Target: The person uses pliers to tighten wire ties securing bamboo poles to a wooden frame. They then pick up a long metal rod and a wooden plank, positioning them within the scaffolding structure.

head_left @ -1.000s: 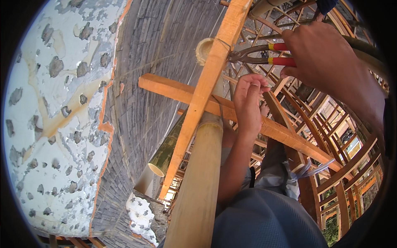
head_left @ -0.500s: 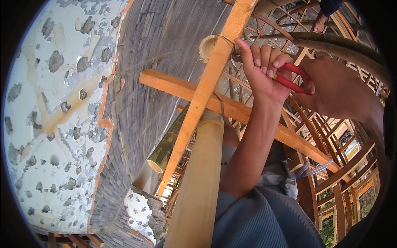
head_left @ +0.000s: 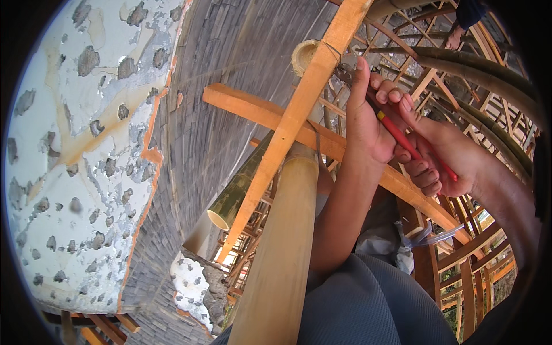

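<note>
My right hand (head_left: 434, 152) is closed round the red handles of a pair of pincers (head_left: 398, 135). Up by the metal jaws, my left hand (head_left: 371, 118) has its fingers curled about the tool and its thumb pointing up. The jaws are beside an upright-slanting orange wooden batten (head_left: 299, 98), where a thin dark wire (head_left: 330, 48) loops round it. Behind the batten pokes the cut round end of a bamboo pole (head_left: 303, 56). Whether the jaws grip the wire is too small to tell.
A second batten (head_left: 253, 112) crosses behind the first. A thick pale bamboo pole (head_left: 282, 247) runs up before me, and a green bamboo (head_left: 233, 198) hangs beside it. At left stands a pitted white wall (head_left: 80, 172). Lattice framing and another person's foot (head_left: 454, 39) show at upper right.
The pincers' handles have come closer together and swung downward, and my right hand has turned and lowered with them. The jaws now show past my left thumb. The view has shifted slightly.
</note>
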`<state>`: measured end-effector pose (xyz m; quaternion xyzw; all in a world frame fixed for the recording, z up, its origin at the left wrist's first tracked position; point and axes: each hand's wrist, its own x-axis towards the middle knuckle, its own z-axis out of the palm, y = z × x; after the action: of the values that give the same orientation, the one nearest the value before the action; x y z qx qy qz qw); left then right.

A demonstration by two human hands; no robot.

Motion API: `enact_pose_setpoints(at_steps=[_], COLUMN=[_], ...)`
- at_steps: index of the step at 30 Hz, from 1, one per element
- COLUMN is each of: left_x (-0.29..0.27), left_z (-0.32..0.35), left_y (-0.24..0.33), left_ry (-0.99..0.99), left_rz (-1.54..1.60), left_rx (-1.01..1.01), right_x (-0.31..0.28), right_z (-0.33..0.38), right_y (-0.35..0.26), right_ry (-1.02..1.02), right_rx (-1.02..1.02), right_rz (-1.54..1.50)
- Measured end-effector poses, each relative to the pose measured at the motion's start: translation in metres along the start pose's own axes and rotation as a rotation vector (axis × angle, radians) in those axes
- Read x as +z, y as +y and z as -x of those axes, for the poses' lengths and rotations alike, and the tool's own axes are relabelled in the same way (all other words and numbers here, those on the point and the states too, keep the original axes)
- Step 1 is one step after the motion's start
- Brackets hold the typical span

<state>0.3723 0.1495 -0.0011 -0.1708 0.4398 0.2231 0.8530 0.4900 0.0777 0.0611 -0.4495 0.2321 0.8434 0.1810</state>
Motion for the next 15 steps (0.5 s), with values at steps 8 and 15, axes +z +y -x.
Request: enact_pose_setpoints(at_steps=[8, 15], left_x=[-0.048, -0.073], left_z=[-0.022, -0.034], left_y=[0.009, 0.021], left_ry=[-0.253, -0.54], left_rz=[-0.1, -0.179], left_rx=[-0.105, -0.23], right_x=[-0.002, 0.011], right_z=[-0.032, -0.073], right_y=[0.039, 0.068], right_ry=[0.176, 0.308], right_rx=[-0.149, -0.414], right_rz=[0.083, 0.211])
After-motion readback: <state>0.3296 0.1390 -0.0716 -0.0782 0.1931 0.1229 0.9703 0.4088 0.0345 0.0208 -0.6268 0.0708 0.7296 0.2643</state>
